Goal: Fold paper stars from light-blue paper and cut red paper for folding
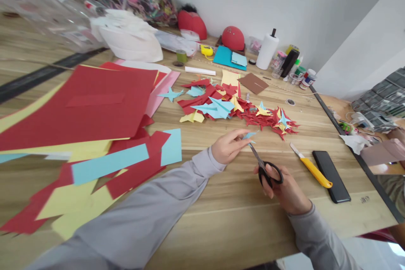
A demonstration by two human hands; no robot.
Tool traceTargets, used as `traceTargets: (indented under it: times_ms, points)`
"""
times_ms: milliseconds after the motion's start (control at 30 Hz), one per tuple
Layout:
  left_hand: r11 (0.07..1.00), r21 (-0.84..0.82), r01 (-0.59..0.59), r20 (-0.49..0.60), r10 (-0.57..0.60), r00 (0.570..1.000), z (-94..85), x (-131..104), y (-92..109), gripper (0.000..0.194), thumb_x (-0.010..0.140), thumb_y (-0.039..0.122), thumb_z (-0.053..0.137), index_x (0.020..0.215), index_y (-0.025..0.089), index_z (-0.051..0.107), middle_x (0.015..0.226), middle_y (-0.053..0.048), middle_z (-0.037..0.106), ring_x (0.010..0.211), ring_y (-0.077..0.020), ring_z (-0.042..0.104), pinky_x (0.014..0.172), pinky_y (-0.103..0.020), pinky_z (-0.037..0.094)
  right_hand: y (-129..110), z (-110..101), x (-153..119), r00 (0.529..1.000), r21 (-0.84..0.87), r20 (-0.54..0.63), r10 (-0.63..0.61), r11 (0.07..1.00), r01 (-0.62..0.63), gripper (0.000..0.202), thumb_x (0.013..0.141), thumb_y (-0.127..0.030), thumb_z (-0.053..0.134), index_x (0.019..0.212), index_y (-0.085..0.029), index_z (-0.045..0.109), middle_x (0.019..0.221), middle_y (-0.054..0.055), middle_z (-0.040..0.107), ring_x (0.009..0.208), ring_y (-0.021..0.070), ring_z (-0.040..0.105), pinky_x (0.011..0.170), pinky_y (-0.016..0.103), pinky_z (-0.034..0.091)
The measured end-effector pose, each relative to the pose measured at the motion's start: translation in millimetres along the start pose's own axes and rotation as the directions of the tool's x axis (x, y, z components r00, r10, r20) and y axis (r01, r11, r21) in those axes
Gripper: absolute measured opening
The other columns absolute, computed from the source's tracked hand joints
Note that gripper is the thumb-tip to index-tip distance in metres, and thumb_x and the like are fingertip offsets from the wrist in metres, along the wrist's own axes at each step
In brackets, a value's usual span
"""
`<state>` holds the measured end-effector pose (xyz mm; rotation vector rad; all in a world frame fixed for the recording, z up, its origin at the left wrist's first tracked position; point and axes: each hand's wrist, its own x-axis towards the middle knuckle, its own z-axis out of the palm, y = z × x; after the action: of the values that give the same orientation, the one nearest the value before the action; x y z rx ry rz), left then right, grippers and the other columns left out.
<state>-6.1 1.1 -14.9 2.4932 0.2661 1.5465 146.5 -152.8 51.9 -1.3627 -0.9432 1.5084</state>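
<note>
Pinched between the fingers of my left hand (230, 147) is a small piece of light blue paper (249, 135). My right hand (288, 189) grips a pair of scissors (262, 164) by its black handles. The blades point up and left, their tips meeting the blue paper's lower edge; whether they are parted there is too small to make out. Just beyond my hands lies a heap of red, blue and yellow paper cutouts (218, 109), several of them star-shaped. To the right of the scissors rests a yellow utility knife (313, 171) with its blade out.
Red sheets (104, 109) and blue and yellow scraps (110, 162) cover the table's left. A black phone (331, 176) lies right of the knife. At the back stand a white bottle (267, 52), small jars (307, 79) and red pincushions (233, 38). A brown card (253, 83) lies behind the heap.
</note>
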Motion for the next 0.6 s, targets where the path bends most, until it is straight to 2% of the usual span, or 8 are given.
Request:
traceTargets:
  times_ms: [200, 433, 500, 600]
  points:
    - [1.0, 0.005, -0.029, -0.024, 0.03, 0.999, -0.2, 1.5, 0.4, 0.028, 0.085, 0.008, 0.049, 0.109, 0.016, 0.062, 0.114, -0.016, 0.059, 0.086, -0.0131, 0.061, 0.074, -0.026, 0.054, 1.1, -0.3, 0.8, 1.0, 0.003, -0.003, 0.001, 1.0, 0.0, 0.043, 0.083, -0.053, 0.054, 0.088, -0.012, 0.065, 0.039, -0.005, 0.044, 0.042, 0.008, 0.032, 0.048, 0.027, 0.019]
    - [0.999, -0.044, 0.0, -0.051, -0.002, 0.999, 0.0, 2.0, -0.7, 0.029, 0.086, 0.009, 0.049, 0.111, 0.017, 0.062, 0.117, -0.015, 0.059, 0.09, -0.0146, 0.063, 0.076, -0.027, 0.055, 0.7, 0.2, -2.7, 0.998, -0.053, -0.06, -0.026, 0.998, 0.023, 0.042, 0.082, -0.051, 0.055, 0.087, -0.011, 0.066, 0.038, -0.005, 0.046, 0.041, 0.0073, 0.034, 0.049, 0.025, 0.025]
    - [0.997, -0.074, 0.015, -0.084, -0.021, 0.996, 0.8, 2.3, -1.2, 0.03, 0.085, 0.008, 0.051, 0.111, 0.017, 0.063, 0.118, -0.016, 0.059, 0.092, -0.0152, 0.064, 0.078, -0.027, 0.055, 0.7, -1.7, -2.0, 0.993, -0.129, -0.107, -0.049, 0.991, 0.036, 0.043, 0.08, -0.051, 0.056, 0.093, -0.011, 0.066, 0.04, -0.004, 0.049, 0.042, 0.0088, 0.039, 0.052, 0.025, 0.03]
    - [0.988, -0.128, 0.092, -0.144, -0.11, 0.983, 2.2, 3.7, -1.7, 0.028, 0.083, 0.008, 0.055, 0.107, 0.017, 0.065, 0.117, -0.015, 0.06, 0.092, -0.0158, 0.065, 0.081, -0.029, 0.055, 2.4, -10.1, 3.1, 0.951, -0.355, -0.283, -0.127, 0.935, 0.019, 0.049, 0.075, -0.05, 0.06, 0.107, -0.013, 0.06, 0.045, -0.004, 0.054, 0.046, 0.0131, 0.048, 0.052, 0.025, 0.034]
